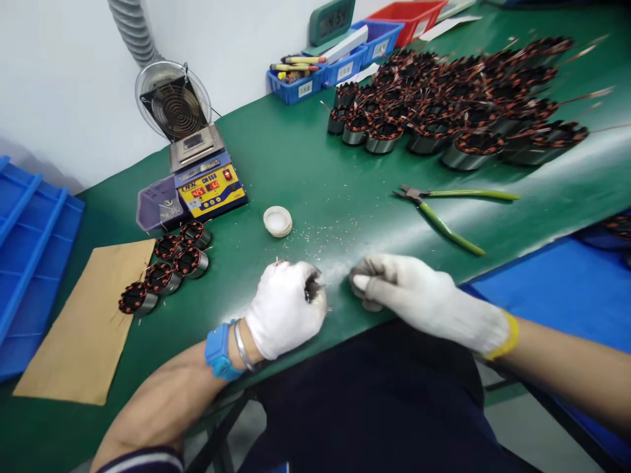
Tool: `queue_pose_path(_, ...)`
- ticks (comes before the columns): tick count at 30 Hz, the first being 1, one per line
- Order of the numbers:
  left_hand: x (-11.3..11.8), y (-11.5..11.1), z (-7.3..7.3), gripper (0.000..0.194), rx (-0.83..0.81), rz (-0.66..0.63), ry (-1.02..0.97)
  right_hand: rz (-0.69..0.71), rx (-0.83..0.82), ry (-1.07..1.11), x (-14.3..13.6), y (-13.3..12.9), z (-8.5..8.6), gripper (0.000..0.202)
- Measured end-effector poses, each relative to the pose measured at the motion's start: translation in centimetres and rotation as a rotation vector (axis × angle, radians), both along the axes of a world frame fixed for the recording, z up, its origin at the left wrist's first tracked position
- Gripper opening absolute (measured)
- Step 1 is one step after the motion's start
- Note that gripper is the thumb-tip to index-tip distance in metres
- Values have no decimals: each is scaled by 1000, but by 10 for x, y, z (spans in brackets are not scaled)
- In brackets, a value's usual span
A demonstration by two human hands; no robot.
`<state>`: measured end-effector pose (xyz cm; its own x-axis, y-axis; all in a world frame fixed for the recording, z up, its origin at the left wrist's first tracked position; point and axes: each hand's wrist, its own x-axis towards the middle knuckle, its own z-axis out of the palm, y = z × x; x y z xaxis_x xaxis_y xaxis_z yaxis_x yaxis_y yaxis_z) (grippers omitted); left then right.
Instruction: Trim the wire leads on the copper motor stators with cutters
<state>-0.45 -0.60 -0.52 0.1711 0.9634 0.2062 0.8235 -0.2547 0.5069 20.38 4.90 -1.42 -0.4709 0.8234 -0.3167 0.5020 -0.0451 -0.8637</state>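
My left hand (288,307), in a white glove, is wrapped round a small dark part, mostly hidden by the fingers; thin wire ends stick out beside it. Just to its right is my right hand (401,289), in a glove with grey-stained fingertips. Its fingers are curled together in a pinch, and whatever they hold, if anything, cannot be made out. The two hands do not touch. Green-handled cutters (428,197) lie with handles spread beyond my right hand. A small round white container (277,221) sits beyond my left hand, beside scattered copper-coloured bits.
Many wound copper coils (384,136) stand at the back right. Several more coils (191,261) are at the left by brown cardboard (83,322). A yellow-fronted heating unit (211,190), blue bins (298,89) and a red bin (409,18) line the green table's back.
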Motion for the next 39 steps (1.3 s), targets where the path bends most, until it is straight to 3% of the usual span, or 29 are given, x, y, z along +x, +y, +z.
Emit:
queue_pose_path(2, -4, -1, 5, 39, 24, 69, -130, 111, 116, -208, -1, -11, 5, 27)
queue_pose_path(4, -11, -4, 15, 46, 115, 60, -165, 185, 188, -334, -6, -23, 7, 37)
queue_pose_path(6, -17, -9, 26, 34, 151, -92, -61, 201, 236, -351, -13, -31, 6, 40)
queue_pose_path(8, -20, -13, 33, 21, 92, -269, 97, 181, 266, -291, -20, -35, 2, 29)
queue_pose_path(10, -20, -16, 31, 12, 65, -338, 223, 141, 276, -207, -24, -36, -3, 22)
queue_pose_path(13, -16, -16, 18, 12, 172, -281, 284, 61, 275, -106, -28, -33, -9, 23)
queue_pose_path(17, -9, -13, 1, 11, 248, -136, 206, -31, 263, 13, -31, -29, -13, 23)
queue_pose_path(21, -4, -8, 0, 11, 221, -86, 147, -97, 192, 100, -33, -26, -12, 22)
queue_pose_path(30, 2, -9, 1, 10, 169, -61, 51, -158, 154, 44, -29, -40, -14, 21)
queue_pose_path(33, 3, -10, 1, 11, 165, -59, 45, -74, 373, 51, -18, -43, -19, 19)
queue_pose_path(37, 4, -9, 1, 11, 160, -50, 56, 121, 1009, -35, -5, -31, -22, 18)
queue_pose_path(39, 4, -8, 0, 11, 168, -49, 66, 252, 1204, -93, -5, -23, -21, 22)
